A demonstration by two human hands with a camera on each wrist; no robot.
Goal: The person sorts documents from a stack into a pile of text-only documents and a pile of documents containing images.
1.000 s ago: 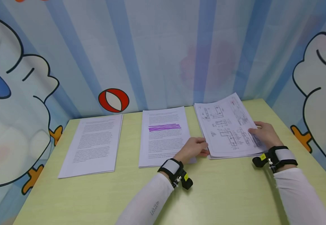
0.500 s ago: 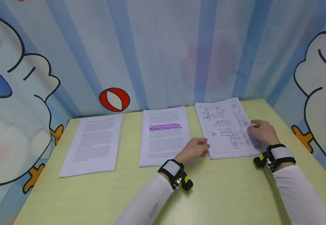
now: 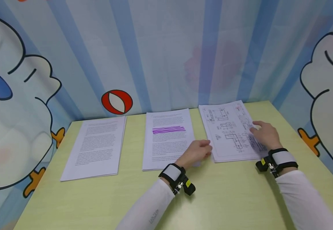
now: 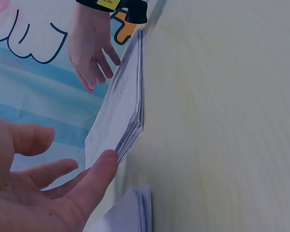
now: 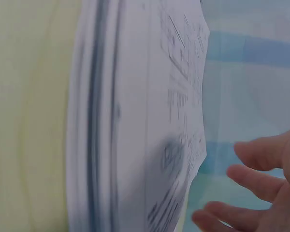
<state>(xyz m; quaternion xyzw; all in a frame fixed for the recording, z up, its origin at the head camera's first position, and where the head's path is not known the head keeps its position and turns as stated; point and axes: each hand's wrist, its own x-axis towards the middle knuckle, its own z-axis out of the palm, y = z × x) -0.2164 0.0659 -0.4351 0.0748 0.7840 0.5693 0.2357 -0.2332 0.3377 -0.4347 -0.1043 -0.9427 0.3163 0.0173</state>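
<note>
A stack of sheets printed with technical drawings (image 3: 226,127) lies at the right of the table; its layered edge shows in the right wrist view. My left hand (image 3: 195,153) is at its lower left edge, and in the left wrist view a fingertip (image 4: 108,157) is right at the stack's corner. Over the stack's right edge hovers my right hand (image 3: 267,135), fingers loosely bent with nothing between them. In the right wrist view the right hand (image 5: 266,188) is apart from the paper. Partly under my left hand's view sits a text stack with purple highlighting (image 3: 166,147).
Another stack of printed text (image 3: 97,147) lies at the left of the light wooden table (image 3: 97,204). A blue striped curtain (image 3: 166,57) with cartoon figures stands right behind the table's back edge and at both sides.
The lifted right side of the drawings stack has come down flat. My right hand has let go of that edge and shifted slightly left over it. My left hand has barely moved.
</note>
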